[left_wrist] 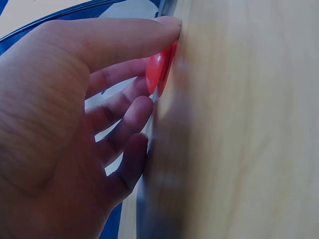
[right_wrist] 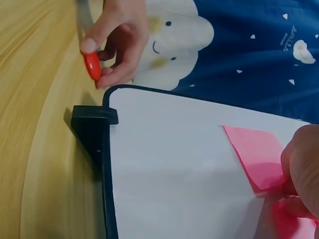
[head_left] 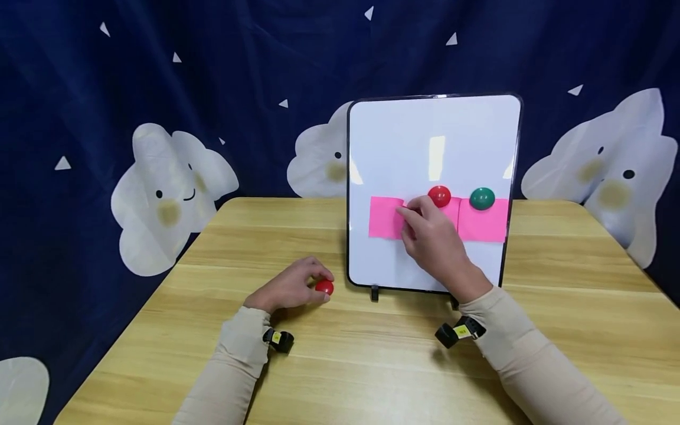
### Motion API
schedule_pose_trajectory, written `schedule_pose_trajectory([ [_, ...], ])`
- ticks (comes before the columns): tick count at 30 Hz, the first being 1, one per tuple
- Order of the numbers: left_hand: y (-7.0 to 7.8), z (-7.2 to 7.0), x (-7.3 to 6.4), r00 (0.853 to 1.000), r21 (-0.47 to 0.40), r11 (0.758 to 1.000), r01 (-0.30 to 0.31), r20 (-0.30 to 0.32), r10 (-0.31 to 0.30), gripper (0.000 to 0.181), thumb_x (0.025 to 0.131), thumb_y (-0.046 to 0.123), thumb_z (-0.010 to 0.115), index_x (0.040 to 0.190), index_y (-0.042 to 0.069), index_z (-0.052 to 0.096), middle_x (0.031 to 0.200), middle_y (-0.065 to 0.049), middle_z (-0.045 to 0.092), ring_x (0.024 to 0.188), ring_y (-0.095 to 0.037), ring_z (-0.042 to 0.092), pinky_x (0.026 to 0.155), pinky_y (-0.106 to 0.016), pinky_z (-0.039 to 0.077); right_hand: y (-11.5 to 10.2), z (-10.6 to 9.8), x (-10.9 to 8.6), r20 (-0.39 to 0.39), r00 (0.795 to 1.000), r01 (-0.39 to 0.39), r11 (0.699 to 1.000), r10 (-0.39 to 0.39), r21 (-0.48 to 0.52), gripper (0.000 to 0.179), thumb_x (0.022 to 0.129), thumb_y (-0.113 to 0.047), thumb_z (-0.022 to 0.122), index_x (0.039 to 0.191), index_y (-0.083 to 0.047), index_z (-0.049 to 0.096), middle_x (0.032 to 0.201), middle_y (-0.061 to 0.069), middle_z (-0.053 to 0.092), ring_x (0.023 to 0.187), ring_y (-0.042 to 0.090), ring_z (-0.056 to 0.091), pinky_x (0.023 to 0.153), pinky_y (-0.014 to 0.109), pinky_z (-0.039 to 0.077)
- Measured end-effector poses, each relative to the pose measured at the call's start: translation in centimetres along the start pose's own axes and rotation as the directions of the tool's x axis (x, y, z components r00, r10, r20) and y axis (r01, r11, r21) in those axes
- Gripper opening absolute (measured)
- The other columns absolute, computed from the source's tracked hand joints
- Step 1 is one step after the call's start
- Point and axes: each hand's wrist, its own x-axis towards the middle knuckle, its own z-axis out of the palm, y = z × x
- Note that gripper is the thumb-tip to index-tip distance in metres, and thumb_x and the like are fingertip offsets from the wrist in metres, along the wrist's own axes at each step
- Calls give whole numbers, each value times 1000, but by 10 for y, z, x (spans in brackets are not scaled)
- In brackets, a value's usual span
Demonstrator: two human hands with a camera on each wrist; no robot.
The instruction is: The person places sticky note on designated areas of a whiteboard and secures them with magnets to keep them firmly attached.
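Note:
On the table, to the left of the whiteboard (head_left: 435, 130), my left hand (head_left: 292, 286) holds a red round magnet (head_left: 324, 287) between thumb and fingers. The left wrist view shows this magnet (left_wrist: 156, 69) lying close to the wood. My right hand (head_left: 438, 239) is up at the board, thumb and index finger pinching the right edge of the left pink paper note (head_left: 383, 217). Another red magnet (head_left: 439, 195) sits on the top edge of the middle note (head_left: 453, 211), which my hand partly covers. A green magnet (head_left: 481, 198) is on the right note (head_left: 483, 227).
The whiteboard stands upright on small black feet (head_left: 375, 293) on the wooden table (head_left: 340, 360). Behind it hangs a dark blue curtain (head_left: 239, 71) with white clouds. Each wrist wears a black strap-on camera (head_left: 281, 340).

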Motion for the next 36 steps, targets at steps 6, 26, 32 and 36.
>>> schedule_pose_trajectory([
  [6, -2, 0, 2, 1000, 8, 1000, -24, -3, 24, 30, 84, 17, 82, 112, 15, 72, 111, 2, 57, 102, -18, 54, 89, -37, 50, 1, 1, 1, -30, 999, 41, 993, -44, -109, 43, 74, 0, 83, 115, 3, 73, 102, 18, 58, 89, 31, 58, 65, 41, 57],
  [26, -3, 1, 2, 1000, 36, 999, -27, -4, 27, 29, 84, 19, 82, 111, 16, 73, 111, 2, 57, 102, -18, 54, 88, -37, 49, 6, 3, -2, -47, 998, 37, 982, -46, -183, 40, 75, -3, 82, 114, -5, 74, 95, 19, 53, 82, 30, 50, 57, 37, 48],
  [32, -2, 0, 2, 1000, 27, 999, -27, -8, 28, 28, 84, 18, 82, 111, 16, 73, 111, 2, 57, 102, -18, 54, 88, -36, 50, 7, 5, -4, -48, 996, 64, 977, -76, -206, 47, 75, -8, 84, 119, 0, 71, 109, 21, 57, 86, 32, 52, 60, 39, 52],
  [36, -1, 1, 2, 1000, 22, 999, -28, -12, 28, 28, 84, 18, 82, 110, 15, 73, 110, 2, 58, 100, -17, 55, 87, -36, 51, 8, 8, -6, -51, 995, 73, 974, -86, -214, 49, 75, -11, 85, 121, 2, 69, 118, 22, 57, 90, 34, 52, 63, 41, 54],
])
